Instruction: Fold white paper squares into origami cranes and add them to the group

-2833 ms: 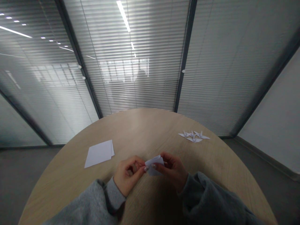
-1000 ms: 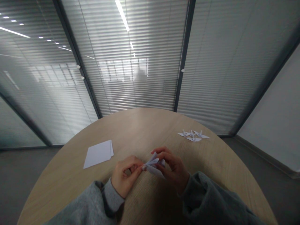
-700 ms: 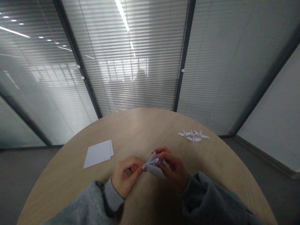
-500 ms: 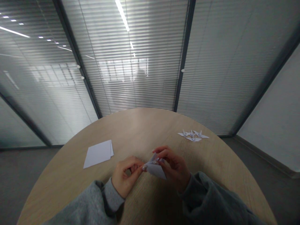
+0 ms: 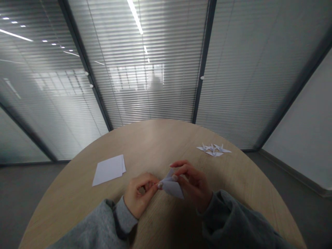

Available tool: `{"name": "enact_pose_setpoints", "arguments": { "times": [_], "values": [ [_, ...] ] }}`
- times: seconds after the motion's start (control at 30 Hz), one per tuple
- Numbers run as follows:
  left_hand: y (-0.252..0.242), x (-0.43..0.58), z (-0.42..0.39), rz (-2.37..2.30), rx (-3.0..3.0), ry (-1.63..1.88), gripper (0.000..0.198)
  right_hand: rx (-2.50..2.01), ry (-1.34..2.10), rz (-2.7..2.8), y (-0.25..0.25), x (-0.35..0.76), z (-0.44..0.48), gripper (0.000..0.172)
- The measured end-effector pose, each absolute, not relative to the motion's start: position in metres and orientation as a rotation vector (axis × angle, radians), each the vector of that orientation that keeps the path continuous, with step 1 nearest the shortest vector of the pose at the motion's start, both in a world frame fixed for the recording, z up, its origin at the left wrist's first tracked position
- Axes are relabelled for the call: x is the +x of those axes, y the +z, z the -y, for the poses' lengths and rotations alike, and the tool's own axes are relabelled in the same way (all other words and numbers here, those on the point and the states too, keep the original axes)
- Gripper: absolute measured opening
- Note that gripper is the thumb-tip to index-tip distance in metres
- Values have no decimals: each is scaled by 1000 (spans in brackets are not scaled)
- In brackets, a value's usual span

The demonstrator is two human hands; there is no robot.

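Fingers of the left hand (image 5: 138,197) are being pressed together, the left end of the paper (image 5: 173,189) being pinched between them above the near part of the table (image 5: 155,141); an inner flap is apparently being pinched by the right hand (image 5: 195,188), one finger being held raised. Being light, thin and easily creased, the paper is probably calling for soft gripping at its layered end. Beyond, sheets (image 5: 108,171) at left and cranes (image 5: 214,154) at right are being borne by the table.

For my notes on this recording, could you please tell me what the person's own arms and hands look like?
The left sleeve is long and grey, with a snug cuff; the right sleeve is grey too but looks darker. The left hand and right hand are gloveless, with glossy-looking thumbnails.
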State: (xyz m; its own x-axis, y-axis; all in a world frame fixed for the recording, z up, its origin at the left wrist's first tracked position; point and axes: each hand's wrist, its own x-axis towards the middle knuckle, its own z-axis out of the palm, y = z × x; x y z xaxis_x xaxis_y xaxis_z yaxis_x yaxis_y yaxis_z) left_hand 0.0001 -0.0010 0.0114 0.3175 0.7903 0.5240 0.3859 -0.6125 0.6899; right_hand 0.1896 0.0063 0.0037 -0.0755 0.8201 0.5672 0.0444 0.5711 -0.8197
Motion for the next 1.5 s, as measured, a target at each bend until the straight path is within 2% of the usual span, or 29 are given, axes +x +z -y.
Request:
{"name": "enact_pose_setpoints", "arguments": {
  "times": [0.13,0.33,0.5,0.93,1.13,1.5],
  "values": [
    [11,0,1,-1015,2160,1244,27,-755,751,1538,2,191,-8,20],
    [10,-1,-1,-983,2172,1316,25,-747,643,1638,-2,190,-13,5],
    [11,0,-2,-939,2199,1359,24,-787,598,1705,-3,190,-12,1],
    [13,0,0,-926,2245,1340,22,-807,539,1824,-6,190,-14,6],
    [13,1,0,-907,2261,1327,20,-815,417,1885,-4,187,-12,2],
    [11,1,-1,-912,2266,1331,20,-843,350,1943,-5,188,-12,5]
  ]
}}
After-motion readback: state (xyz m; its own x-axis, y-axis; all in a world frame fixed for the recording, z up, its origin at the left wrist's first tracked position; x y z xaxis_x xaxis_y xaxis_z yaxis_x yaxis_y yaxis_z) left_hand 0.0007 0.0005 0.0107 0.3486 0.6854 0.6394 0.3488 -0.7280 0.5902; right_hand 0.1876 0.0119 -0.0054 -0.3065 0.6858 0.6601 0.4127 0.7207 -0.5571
